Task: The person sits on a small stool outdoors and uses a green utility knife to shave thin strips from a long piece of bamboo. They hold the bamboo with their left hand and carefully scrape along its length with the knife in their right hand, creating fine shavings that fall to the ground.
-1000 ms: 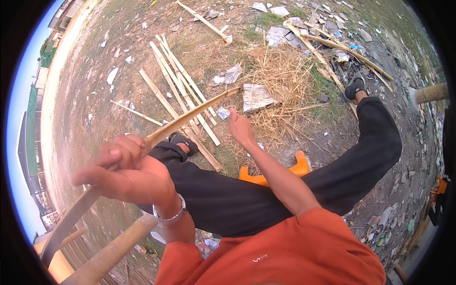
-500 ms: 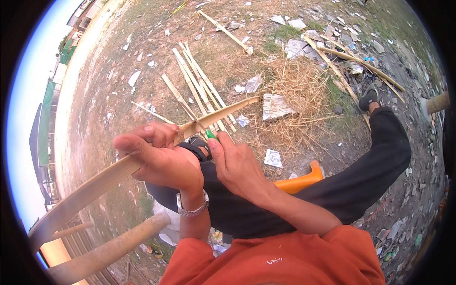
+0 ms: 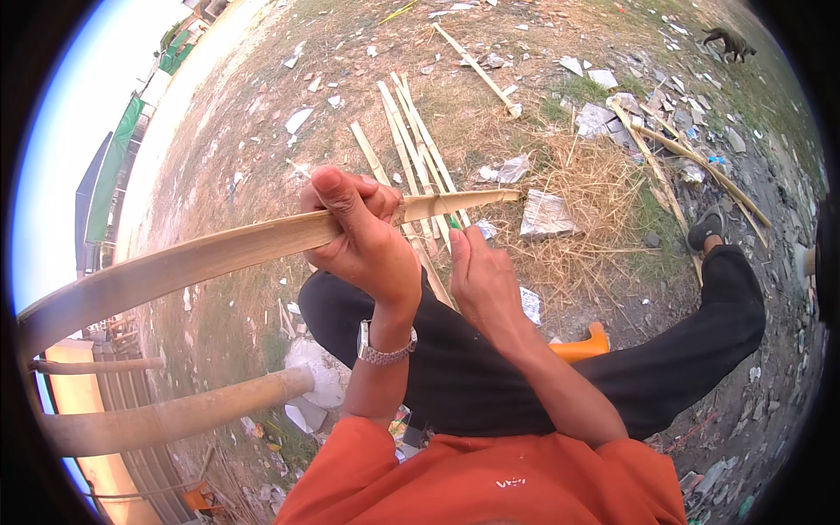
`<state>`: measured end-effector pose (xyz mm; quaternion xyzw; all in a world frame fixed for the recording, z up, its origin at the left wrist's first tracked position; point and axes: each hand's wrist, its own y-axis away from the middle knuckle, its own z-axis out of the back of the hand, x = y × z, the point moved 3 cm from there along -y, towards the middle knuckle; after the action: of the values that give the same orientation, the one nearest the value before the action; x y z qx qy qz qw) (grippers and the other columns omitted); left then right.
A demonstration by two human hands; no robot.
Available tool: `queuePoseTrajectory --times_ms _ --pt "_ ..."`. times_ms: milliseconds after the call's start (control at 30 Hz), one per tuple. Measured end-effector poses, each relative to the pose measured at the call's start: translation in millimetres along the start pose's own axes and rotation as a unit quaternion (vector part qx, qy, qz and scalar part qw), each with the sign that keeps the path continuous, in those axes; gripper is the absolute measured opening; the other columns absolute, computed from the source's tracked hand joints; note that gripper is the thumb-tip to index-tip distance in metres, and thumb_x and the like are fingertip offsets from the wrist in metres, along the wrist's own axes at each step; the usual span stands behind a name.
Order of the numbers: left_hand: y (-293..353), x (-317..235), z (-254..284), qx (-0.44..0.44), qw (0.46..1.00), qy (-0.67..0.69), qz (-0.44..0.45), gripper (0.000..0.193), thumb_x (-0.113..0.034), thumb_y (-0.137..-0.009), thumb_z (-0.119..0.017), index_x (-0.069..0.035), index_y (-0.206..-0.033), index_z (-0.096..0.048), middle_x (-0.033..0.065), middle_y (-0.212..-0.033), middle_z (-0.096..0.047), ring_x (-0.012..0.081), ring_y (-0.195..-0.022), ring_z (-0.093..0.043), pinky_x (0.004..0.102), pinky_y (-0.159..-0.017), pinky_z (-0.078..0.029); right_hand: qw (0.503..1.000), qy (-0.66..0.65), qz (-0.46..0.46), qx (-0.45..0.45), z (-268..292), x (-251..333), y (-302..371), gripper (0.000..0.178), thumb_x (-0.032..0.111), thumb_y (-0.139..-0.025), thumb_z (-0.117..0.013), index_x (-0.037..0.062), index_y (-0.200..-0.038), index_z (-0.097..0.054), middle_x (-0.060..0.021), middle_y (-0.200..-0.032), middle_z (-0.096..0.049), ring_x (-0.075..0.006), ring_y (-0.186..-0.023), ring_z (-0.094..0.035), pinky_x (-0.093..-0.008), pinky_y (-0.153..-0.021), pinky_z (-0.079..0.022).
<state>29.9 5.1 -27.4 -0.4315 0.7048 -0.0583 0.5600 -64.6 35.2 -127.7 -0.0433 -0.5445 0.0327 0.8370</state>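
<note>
A long split bamboo strip point(image 3: 201, 254) slants from the far left edge across to the middle. My left hand point(image 3: 372, 232) is closed around it, thumb up, with a metal-banded watch point(image 3: 387, 346) on that wrist. To the right, my right hand point(image 3: 486, 280) grips a knife by its green handle point(image 3: 455, 224), which is mostly covered by the fingers. The thin blade, hard to make out, meets the strip near its right end. Beyond that tip lies a pile of pale shavings point(image 3: 582, 249).
Several narrow bamboo strips point(image 3: 416, 140) lie on the ground ahead. Longer pieces point(image 3: 700, 162) rest at far right beside broken tiles. An orange curved handle point(image 3: 582, 344) sits by my leg. Thick bamboo poles point(image 3: 184, 407) stand at lower left. A dark animal point(image 3: 731, 42) is at upper right.
The view has shifted, so the ground appears further right and the animal shows. My left hand has turned more upright on the strip. The knife remains at the strip.
</note>
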Motion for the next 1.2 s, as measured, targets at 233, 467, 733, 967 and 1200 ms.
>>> queuePoseTrajectory --times_ms 233,467,733,967,1200 --pt "0 1 -3 0.016 1.000 0.020 -0.005 0.034 -0.026 -0.096 -0.053 -0.003 -0.072 -0.044 -0.0010 -0.057 -0.038 0.0039 -0.044 -0.031 0.0213 -0.040 -0.026 0.997 0.072 -0.039 -0.016 -3 -26 -1 0.034 0.028 -0.098 -0.039 -0.0005 -0.082 -0.048 -0.0258 -0.055 -0.053 -0.0469 -0.055 -0.054 -0.0552 -0.051 -0.039" --pt "-1 1 -1 0.012 1.000 -0.007 0.002 0.037 -0.027 -0.097 -0.052 -0.003 -0.070 -0.042 -0.0012 -0.055 -0.037 0.0035 -0.044 -0.030 0.0208 -0.041 -0.025 0.995 0.074 0.010 -0.058 -11 -39 2 0.029 0.025 -0.097 -0.043 0.0018 -0.080 -0.047 -0.0227 -0.050 -0.051 -0.0422 -0.047 -0.053 -0.0495 -0.044 -0.041" --pt "0 2 -6 -0.004 1.000 -0.010 0.004 0.040 -0.029 -0.097 -0.052 -0.005 -0.067 -0.040 -0.0018 -0.055 -0.036 0.0029 -0.044 -0.026 0.0211 -0.041 -0.023 0.997 0.053 -0.010 -0.048 -9 -31 3 0.032 0.028 -0.098 -0.042 0.0012 -0.082 -0.048 -0.0234 -0.053 -0.053 -0.0430 -0.052 -0.056 -0.0506 -0.049 -0.044" --pt "3 -1 -10 0.045 0.999 0.021 0.009 0.040 -0.029 -0.097 -0.051 -0.005 -0.067 -0.040 -0.0022 -0.055 -0.035 0.0034 -0.044 -0.027 0.0206 -0.041 -0.024 0.974 0.174 -0.128 -0.062 -2 -144 4 0.041 0.034 -0.099 -0.035 0.0012 -0.080 -0.050 -0.0240 -0.055 -0.055 -0.0424 -0.057 -0.059 -0.0508 -0.055 -0.046" --pt "6 0 -13 0.047 0.998 -0.029 -0.016 0.040 -0.033 -0.095 -0.053 -0.006 -0.069 -0.041 -0.0026 -0.054 -0.031 0.0060 -0.043 -0.027 0.0235 -0.042 -0.026 0.998 -0.044 -0.033 -0.039 12 -43 1 0.035 0.029 -0.099 -0.038 -0.0001 -0.082 -0.048 -0.0250 -0.056 -0.050 -0.0447 -0.053 -0.051 -0.0516 -0.053 -0.038"
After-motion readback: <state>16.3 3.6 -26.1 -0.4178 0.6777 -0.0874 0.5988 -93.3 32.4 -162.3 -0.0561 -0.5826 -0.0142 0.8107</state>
